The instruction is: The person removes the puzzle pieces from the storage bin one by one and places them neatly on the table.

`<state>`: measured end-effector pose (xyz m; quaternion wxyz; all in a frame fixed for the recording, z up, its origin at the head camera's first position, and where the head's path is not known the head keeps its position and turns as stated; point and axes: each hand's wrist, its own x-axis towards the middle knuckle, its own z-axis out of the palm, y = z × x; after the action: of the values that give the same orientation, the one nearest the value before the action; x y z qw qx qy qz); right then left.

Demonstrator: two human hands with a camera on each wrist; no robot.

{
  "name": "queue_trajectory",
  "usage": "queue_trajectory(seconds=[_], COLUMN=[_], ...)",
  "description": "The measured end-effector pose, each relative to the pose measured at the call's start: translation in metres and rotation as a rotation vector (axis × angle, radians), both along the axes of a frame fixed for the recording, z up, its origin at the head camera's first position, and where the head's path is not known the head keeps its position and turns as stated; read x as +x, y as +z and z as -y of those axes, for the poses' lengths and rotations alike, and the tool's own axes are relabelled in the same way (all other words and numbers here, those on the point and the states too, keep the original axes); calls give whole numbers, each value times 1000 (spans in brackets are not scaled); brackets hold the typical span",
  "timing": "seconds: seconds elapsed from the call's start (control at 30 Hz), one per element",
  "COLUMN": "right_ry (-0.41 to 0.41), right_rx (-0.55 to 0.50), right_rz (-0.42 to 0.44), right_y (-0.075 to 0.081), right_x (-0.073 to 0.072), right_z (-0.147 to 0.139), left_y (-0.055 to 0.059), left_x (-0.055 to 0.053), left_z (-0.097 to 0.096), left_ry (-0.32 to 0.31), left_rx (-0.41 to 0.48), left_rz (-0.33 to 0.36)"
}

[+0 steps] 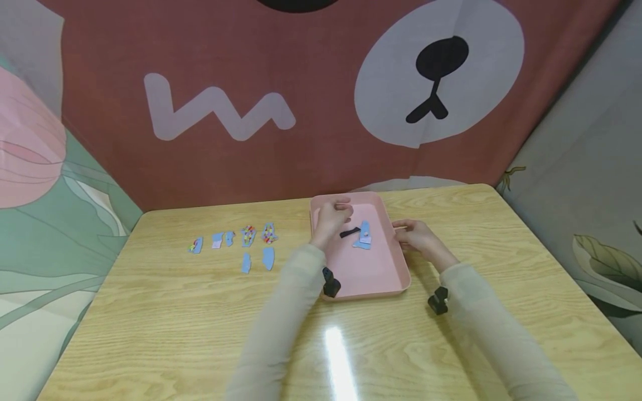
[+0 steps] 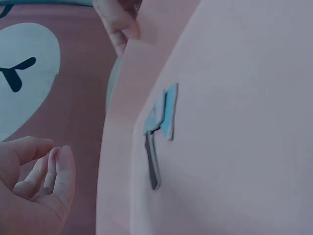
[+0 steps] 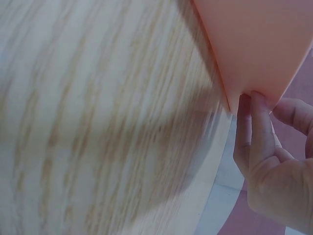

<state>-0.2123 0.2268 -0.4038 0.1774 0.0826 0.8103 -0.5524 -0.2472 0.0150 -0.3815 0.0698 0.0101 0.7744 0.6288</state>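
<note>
A pink tray [image 1: 361,275] sits on the table. My right hand [image 1: 418,239] pinches its right wall, with fingertips [image 3: 259,105] against the outer side and the thumb at the rim. My left hand [image 1: 332,220] hovers over the tray's left part, its fingers loosely curled and nothing visible between them. Inside the tray lie a thin black strip [image 1: 349,232] and flat blue pieces [image 1: 365,233] that overlap each other. The left wrist view shows the black strip [image 2: 152,164] touching the blue pieces [image 2: 169,110].
Left of the tray, several flat, irregular blue pieces lie in two loose rows on the wooden table [image 1: 165,312]. Some carry multicoloured dots, such as one piece [image 1: 269,233]; others are plain blue, such as another piece [image 1: 268,258]. A printed curtain [image 1: 225,161] hangs behind the table.
</note>
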Motion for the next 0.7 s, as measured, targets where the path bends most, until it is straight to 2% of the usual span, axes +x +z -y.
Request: queue_trajectory(seconds=[0.3, 0.47, 0.7], right_ry=[5, 9, 3], right_rx=[-11, -20, -10], right_rz=[-6, -8, -3], right_y=[0, 1, 2], right_x=[1, 2, 2], right_z=[0, -1, 0], left_y=[-10, -12, -15], left_x=[0, -1, -4], left_z=[-12, -16, -22], left_ry=[-33, -57, -91], left_rx=[-45, -77, -165], left_rz=[19, -11, -44])
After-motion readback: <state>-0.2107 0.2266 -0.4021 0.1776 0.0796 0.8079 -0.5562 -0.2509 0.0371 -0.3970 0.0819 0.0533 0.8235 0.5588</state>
